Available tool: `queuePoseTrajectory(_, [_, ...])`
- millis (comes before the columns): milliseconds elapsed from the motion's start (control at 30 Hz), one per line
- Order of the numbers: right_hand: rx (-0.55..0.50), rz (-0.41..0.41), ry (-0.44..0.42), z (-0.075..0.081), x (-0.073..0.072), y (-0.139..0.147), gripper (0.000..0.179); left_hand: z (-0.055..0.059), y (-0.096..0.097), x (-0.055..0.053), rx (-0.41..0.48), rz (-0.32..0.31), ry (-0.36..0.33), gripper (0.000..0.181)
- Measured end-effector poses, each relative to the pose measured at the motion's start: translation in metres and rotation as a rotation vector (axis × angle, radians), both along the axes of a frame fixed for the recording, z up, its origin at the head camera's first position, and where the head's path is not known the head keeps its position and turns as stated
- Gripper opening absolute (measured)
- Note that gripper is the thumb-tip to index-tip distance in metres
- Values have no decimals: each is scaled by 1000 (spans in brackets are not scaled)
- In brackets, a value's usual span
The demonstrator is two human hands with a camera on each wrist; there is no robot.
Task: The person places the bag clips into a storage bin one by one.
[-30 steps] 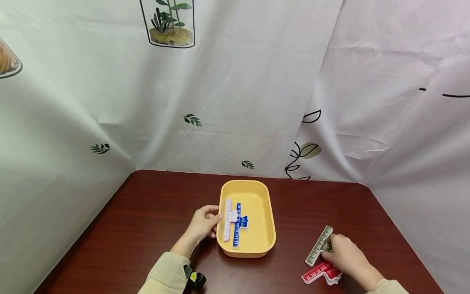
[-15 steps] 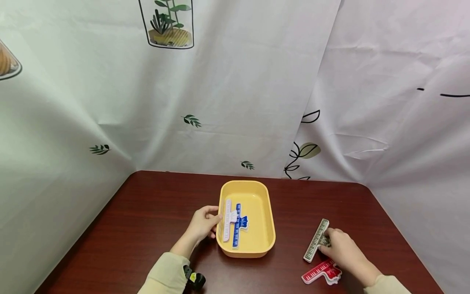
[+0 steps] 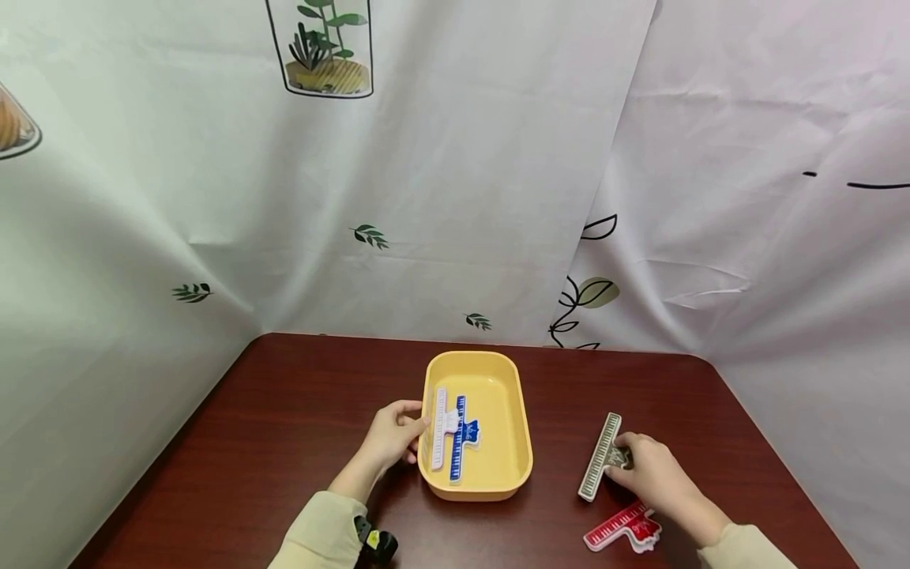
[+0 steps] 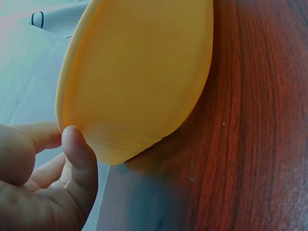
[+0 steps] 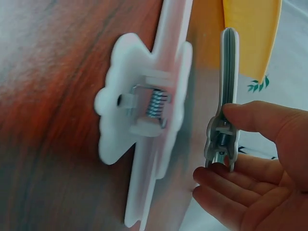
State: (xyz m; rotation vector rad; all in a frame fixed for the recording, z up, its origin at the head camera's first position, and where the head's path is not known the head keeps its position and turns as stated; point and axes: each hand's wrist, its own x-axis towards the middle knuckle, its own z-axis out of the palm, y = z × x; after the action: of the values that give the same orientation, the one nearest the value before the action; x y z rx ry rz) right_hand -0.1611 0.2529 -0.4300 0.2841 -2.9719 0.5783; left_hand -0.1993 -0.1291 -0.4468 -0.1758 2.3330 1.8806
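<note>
We've got the left hand [image 3: 389, 433] pinching the yellow tray [image 3: 501, 454] by its left rim, right hand [image 3: 656, 472] fingers clamped on the green clip [image 3: 600, 458], red clip [image 3: 624, 522] lying nearer.

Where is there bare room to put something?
Bare: the table left of the left hand, and between the yellow tray and the green clip; also the tray's right side. Crowded: around the red clip, near the right hand.

Tray [image 3: 501, 442] had room on its right side; pale clip [image 3: 439, 431] and blue clip [image 3: 457, 442] blocked the left.
</note>
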Motion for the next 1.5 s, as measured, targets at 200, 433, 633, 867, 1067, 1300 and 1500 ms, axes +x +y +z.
queuePoseTrajectory(200, [-25,6,2,3,-4,-4,40,0,0,0,8,2,-2,40])
queuePoseTrajectory(433, [-63,21,14,7,-6,-10,42,1,0,1,17,-1,-1,40])
queuePoseTrajectory(633, [-92,21,4,10,-7,-13,41,0,0,1,19,-5,6,40])
queuePoseTrajectory(867, [-125,13,-14,12,-9,-16,40,-1,0,0,13,-2,1,41])
queuePoseTrajectory(1067, [-149,14,-31,15,-10,-20,39,-1,-1,0,13,-5,2,41])
queuePoseTrajectory(1300, [-182,34,-49,19,-11,-24,41,-1,-1,0,13,-8,8,41])
queuePoseTrajectory(1500, [-196,49,-50,21,-12,-25,41,-1,-1,0,7,-9,6,41])
